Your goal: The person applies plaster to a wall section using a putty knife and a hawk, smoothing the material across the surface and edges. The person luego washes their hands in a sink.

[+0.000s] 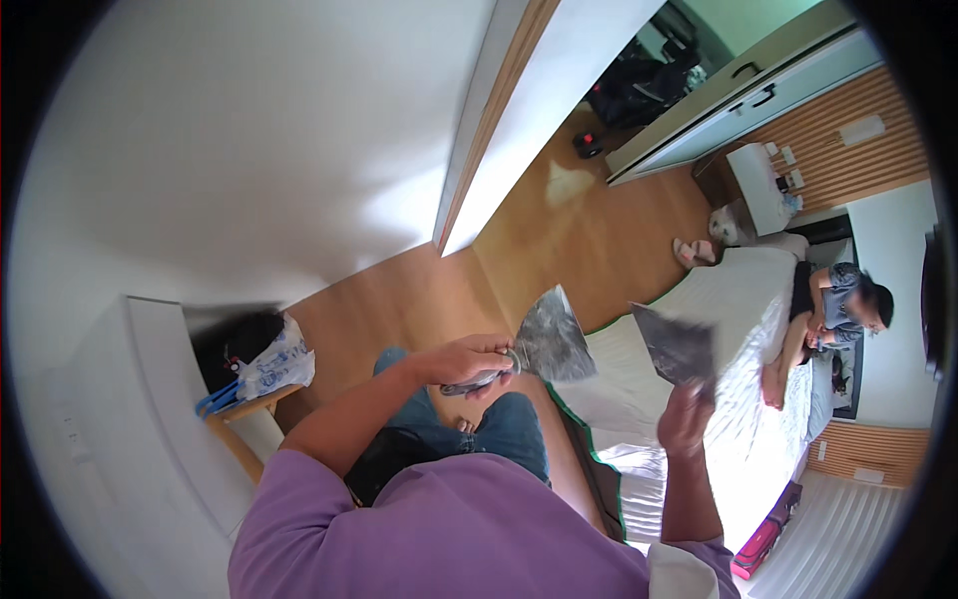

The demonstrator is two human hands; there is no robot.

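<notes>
My left hand (467,361) is closed round the grey handle of a putty knife (555,339). Its wide, smeared metal blade fans out to the right, over the floor. Off to the right, my right hand (687,421) is raised and closed, blurred by motion. From it rises a second putty knife (675,344) with a broad dark grey blade, in front of the white bed. A gap lies between the two blades, and they do not touch. The fingers of my right hand hide that knife's handle.
A person (843,299) sits on the white-covered bed (738,299) at the right. White walls (299,130) stand at the left and ahead. A wooden chair (239,444) with a plastic bag (274,359) is at the left. Slippers (694,252) lie on the wood floor (389,299).
</notes>
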